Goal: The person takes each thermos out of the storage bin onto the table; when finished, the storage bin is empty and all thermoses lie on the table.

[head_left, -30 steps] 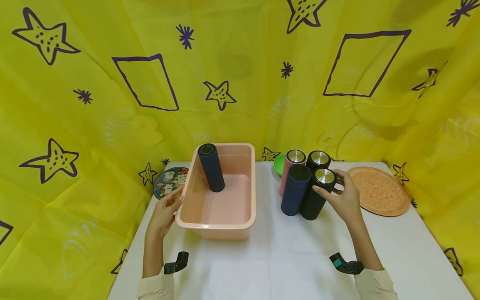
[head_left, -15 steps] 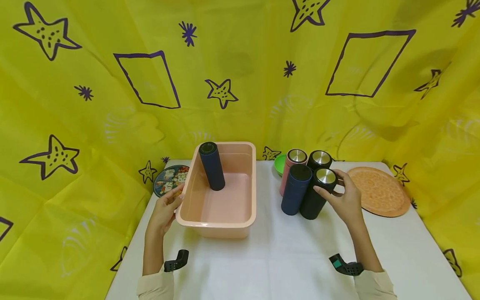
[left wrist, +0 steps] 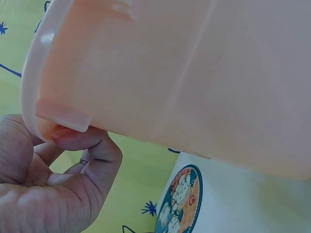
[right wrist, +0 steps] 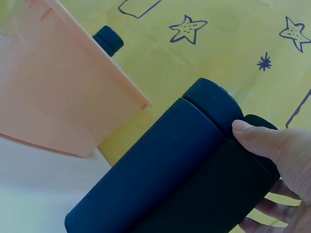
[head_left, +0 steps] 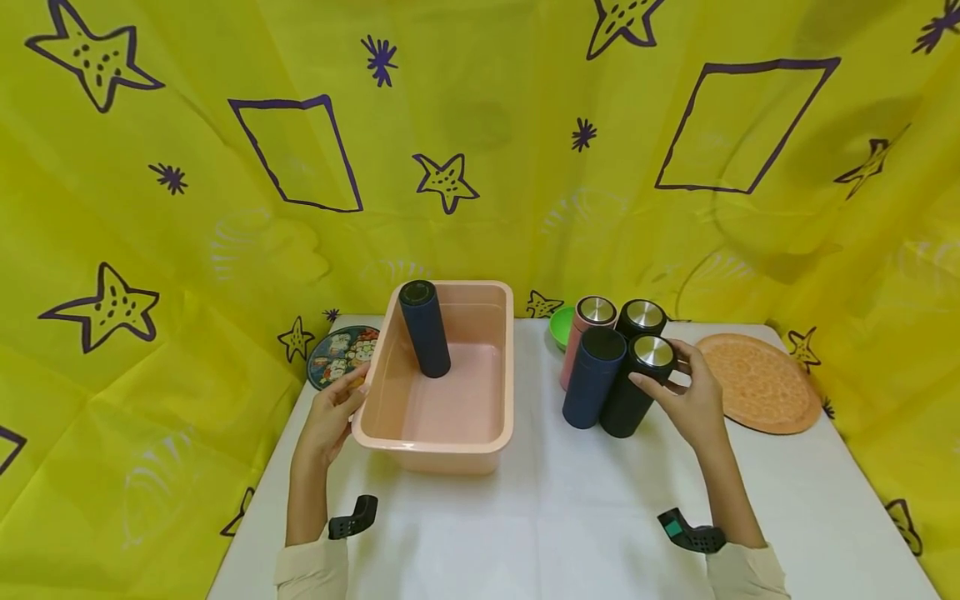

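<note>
In the head view, my left hand (head_left: 328, 417) grips the left rim of a peach plastic basin (head_left: 507, 375). The left wrist view shows its fingers curled under the lip (left wrist: 77, 138). Inside the basin a navy thermos flask (head_left: 427, 333) stands leaning toward the left wall. To the right, my right hand (head_left: 692, 404) holds a black thermos flask (head_left: 628, 404) by its steel-topped lid, thumb in front and fingers behind. Pressed close to it stand another navy flask (head_left: 591, 387), a pink flask (head_left: 573, 354) and a second black flask (head_left: 643, 315), partly hidden behind.
A green bowl (head_left: 558, 329) shows behind the pink flask. On the right lies a round tan board (head_left: 757, 383); a round patterned plate (head_left: 330, 358) lies behind my left hand. A yellow printed curtain (head_left: 480, 242) encloses the white table (head_left: 540, 542).
The head view has shifted slightly. Both hands keep their hold on the basin and the black flask, and the flasks stand as before.
</note>
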A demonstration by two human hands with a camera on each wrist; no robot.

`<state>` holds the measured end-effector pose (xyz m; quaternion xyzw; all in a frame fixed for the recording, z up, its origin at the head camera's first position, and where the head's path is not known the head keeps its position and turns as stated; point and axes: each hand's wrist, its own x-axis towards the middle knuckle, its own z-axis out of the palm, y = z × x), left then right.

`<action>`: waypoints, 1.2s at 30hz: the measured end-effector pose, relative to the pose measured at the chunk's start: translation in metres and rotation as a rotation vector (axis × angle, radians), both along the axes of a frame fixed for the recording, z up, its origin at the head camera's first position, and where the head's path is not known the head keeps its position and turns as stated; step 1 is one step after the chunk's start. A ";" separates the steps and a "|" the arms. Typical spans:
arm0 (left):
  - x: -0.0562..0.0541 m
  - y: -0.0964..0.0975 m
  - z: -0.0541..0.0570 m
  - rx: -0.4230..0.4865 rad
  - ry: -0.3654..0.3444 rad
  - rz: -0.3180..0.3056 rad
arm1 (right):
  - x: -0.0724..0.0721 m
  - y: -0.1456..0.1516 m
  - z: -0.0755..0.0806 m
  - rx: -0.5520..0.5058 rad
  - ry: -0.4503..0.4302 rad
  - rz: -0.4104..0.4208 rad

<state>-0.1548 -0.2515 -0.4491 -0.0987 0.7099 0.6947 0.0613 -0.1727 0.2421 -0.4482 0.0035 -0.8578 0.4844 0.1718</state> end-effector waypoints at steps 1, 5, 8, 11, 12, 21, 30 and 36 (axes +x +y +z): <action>-0.001 0.000 0.000 -0.001 0.001 -0.001 | 0.000 0.000 0.000 -0.003 -0.002 0.001; -0.001 0.000 0.000 0.000 -0.002 -0.003 | -0.001 0.000 -0.002 -0.021 -0.008 0.002; -0.001 -0.001 0.000 0.002 0.001 -0.008 | -0.001 0.000 -0.002 -0.040 -0.005 0.001; -0.002 -0.002 0.001 0.001 0.006 -0.009 | -0.001 0.001 -0.002 -0.057 0.005 0.004; -0.002 -0.002 0.001 -0.001 0.006 -0.010 | -0.002 0.002 -0.002 -0.063 0.009 0.005; 0.000 0.000 0.000 0.008 -0.004 -0.012 | 0.001 0.004 0.001 -0.074 0.025 0.020; 0.003 0.001 -0.001 0.017 -0.008 -0.011 | 0.002 0.006 0.007 -0.057 0.044 -0.046; 0.001 0.001 0.000 0.015 0.000 0.000 | 0.001 0.008 0.017 -0.075 0.075 -0.081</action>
